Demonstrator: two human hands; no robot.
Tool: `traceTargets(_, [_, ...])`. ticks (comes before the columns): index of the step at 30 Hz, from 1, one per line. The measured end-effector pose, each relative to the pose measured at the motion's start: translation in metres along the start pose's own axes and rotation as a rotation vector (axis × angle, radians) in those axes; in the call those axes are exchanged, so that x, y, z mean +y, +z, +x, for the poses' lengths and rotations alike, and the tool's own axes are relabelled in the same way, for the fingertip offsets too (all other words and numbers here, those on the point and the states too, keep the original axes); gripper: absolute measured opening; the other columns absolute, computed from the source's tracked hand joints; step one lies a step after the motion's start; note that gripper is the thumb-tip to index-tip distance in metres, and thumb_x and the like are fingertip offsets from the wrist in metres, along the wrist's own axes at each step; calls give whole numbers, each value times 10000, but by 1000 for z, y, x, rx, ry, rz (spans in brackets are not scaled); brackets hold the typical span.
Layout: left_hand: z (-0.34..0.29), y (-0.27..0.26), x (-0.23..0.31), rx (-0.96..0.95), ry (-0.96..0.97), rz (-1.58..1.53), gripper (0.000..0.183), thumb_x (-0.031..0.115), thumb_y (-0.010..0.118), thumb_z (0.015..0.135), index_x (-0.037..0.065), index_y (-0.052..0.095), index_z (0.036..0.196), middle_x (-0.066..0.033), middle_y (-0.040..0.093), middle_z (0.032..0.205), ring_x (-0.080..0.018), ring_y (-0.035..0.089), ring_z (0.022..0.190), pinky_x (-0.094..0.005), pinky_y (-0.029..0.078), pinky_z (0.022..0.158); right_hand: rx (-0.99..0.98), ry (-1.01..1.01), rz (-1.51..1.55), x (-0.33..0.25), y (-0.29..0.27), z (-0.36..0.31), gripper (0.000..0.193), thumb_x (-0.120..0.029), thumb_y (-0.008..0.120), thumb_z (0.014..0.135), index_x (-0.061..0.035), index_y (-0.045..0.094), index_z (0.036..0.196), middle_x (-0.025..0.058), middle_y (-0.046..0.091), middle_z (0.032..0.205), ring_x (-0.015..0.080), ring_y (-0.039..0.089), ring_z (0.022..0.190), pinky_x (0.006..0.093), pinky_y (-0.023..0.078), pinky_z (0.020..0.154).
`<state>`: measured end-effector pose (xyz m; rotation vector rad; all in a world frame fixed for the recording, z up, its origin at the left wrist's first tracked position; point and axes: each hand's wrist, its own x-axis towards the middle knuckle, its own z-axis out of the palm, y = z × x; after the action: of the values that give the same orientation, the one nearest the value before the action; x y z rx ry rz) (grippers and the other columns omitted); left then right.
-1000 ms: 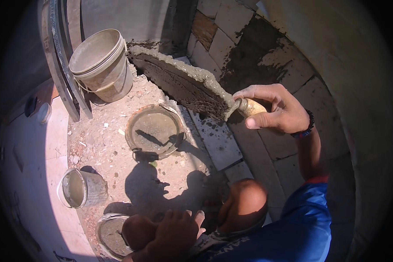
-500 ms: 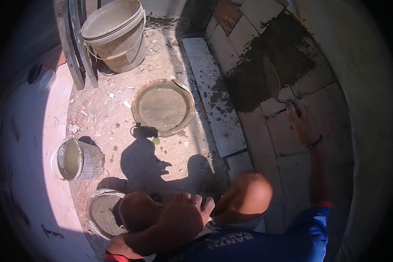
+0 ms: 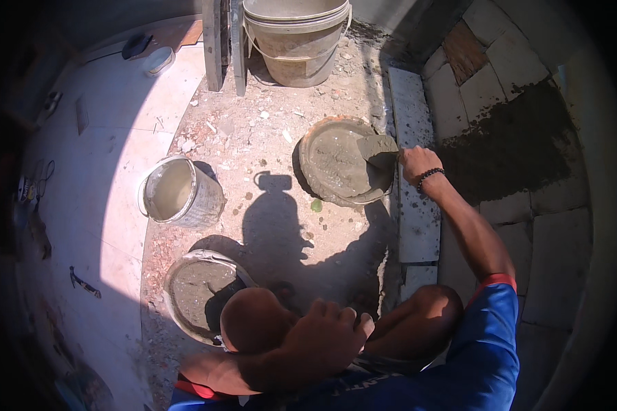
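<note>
Your right hand (image 3: 421,166) is closed tight around the handle of the trowel (image 3: 377,146), which sits over the right side of the round basin (image 3: 304,156). The blade, coated in grey, casts its shadow inside the basin. You have wet grey mortar (image 3: 336,162) spread across the basin, with a glossy, uneven top.

Your left hand (image 3: 332,330) rests between your knees, fingers loosely spread.

Near your left knee (image 3: 252,320) stands a tub (image 3: 173,312), partly hidden by that knee; it holds more grey mortar, half in shadow. Ahead of it, the small bucket (image 3: 204,200) tilts toward your left and contains a smooth, pale grey-beige fill; you cannot tell whether that is liquid or paste. The big bucket (image 3: 298,63) stands upright beyond the basin, dusty outside, its handle hanging down the front; its bottom is out of view. Farther left, a white pot (image 3: 159,61) stands on the pale floor (image 3: 127,123), its contents too small to tell.
</note>
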<state>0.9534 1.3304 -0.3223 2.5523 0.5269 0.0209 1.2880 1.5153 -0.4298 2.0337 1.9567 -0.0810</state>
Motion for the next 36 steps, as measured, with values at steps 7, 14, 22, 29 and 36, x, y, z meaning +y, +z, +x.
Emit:
traceTargets(7, [-2,3,-5,46,33,19,428,293,619,844,47,559,1188,-114,601,848,-275,608,779,-402,472,724,-66,-153,306,-35,44,18,293,-194,647,755,-15,665,986,259,668,886,410,648,889,464,526,806])
traceTargets(14, [-8,-1,-13,41,64,16,377,283,597,868,46,585,1161,-119,604,837,-270,612,750,-400,473,717,62,-90,484,4,79,-37,323,-229,629,800,-49,500,1035,233,638,750,438,628,786,505,502,720])
traceTargets(22, [18,-7,-16,-40,183,-93,414,323,620,891,43,578,1194,-164,632,863,-310,628,813,-420,479,749,147,37,576,18,44,-83,275,-223,617,803,-26,508,961,241,609,718,440,618,760,486,491,679])
traceTargets(29, [29,-12,-9,-53,214,-20,430,359,649,871,81,596,1194,-164,639,900,-341,625,855,-448,479,792,235,12,745,47,-105,-154,457,-99,766,738,-14,469,1073,178,583,730,324,612,701,428,472,643])
traceTargets(36, [39,-10,-3,-70,259,-4,437,361,647,873,92,582,1212,-159,630,924,-347,616,891,-446,472,802,404,-111,781,60,-233,-228,457,-235,824,731,-1,620,1067,74,627,878,144,594,812,308,489,679])
